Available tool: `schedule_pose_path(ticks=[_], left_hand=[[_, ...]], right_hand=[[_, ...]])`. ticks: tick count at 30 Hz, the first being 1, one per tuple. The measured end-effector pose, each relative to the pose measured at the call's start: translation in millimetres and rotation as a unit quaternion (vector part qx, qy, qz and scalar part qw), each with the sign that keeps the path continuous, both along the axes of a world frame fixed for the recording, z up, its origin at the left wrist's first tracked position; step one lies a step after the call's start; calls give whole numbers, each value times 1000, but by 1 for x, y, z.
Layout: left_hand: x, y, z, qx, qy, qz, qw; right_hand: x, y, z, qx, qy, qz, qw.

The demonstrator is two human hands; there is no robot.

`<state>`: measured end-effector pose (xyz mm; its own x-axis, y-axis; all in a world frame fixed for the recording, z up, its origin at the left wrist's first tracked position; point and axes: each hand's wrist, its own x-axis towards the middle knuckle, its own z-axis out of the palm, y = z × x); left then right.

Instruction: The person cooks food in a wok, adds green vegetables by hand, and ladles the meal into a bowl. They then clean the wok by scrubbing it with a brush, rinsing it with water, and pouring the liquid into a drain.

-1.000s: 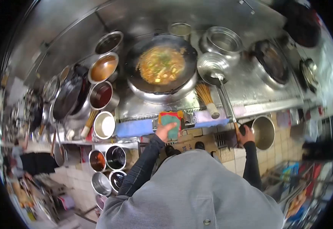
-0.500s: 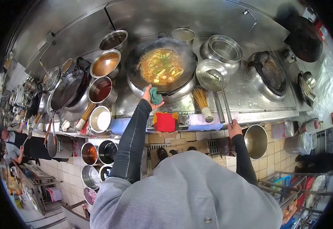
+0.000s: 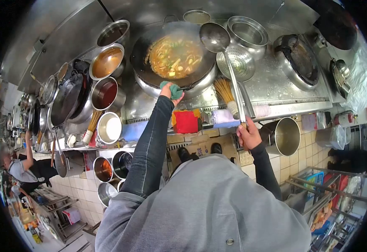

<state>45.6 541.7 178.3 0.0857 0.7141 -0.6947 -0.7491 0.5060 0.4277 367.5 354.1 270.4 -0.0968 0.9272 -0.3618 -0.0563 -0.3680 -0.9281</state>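
Observation:
A large wok [image 3: 140, 63] sits on the burner, full of a reddish, steaming stew [image 3: 176, 56] with pale and green pieces. At its near edge, my left hand [image 3: 169, 92] is closed around a folded green cloth [image 3: 176, 91], pressed against the wok's near handle. My right hand [image 3: 248, 133] grips the end of a long metal ladle [image 3: 215, 38], whose bowl is raised at the wok's right edge. Behind the ladle's shaft lies a perforated skimmer [image 3: 243, 63] on the steel counter. A bamboo brush [image 3: 224, 91] stands beside the skimmer.
Metal pots of sauce, including a dark red one [image 3: 105, 93] and an orange one [image 3: 107, 61], line the left. Another wok [image 3: 299, 63] sits at right. A red cloth [image 3: 187, 122] is on the front edge. A co-worker [image 3: 26, 168] stands far left.
My right hand has lifted the ladle off the skimmer, its bowl moving up and left towards the wok. My left hand stays at the wok with the cloth. The view has shifted slightly.

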Motion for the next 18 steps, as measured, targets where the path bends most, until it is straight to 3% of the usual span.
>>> schedule_pose_path(ticks=[6, 10, 12, 18], left_hand=[[-2, -19, 49, -16, -66, -47, 997], [-1, -12, 25, 41, -46, -50, 997], [-3, -3, 14, 4, -108, -68, 992], [8, -4, 15, -30, -17, 1, 999]], right_hand=[[-32, 22, 22, -18, -77, 15, 997], [-48, 30, 31, -2, -118, 10, 993], [-52, 32, 31, 2, -115, 2, 993], [-52, 38, 26, 6, -96, 0, 995]])
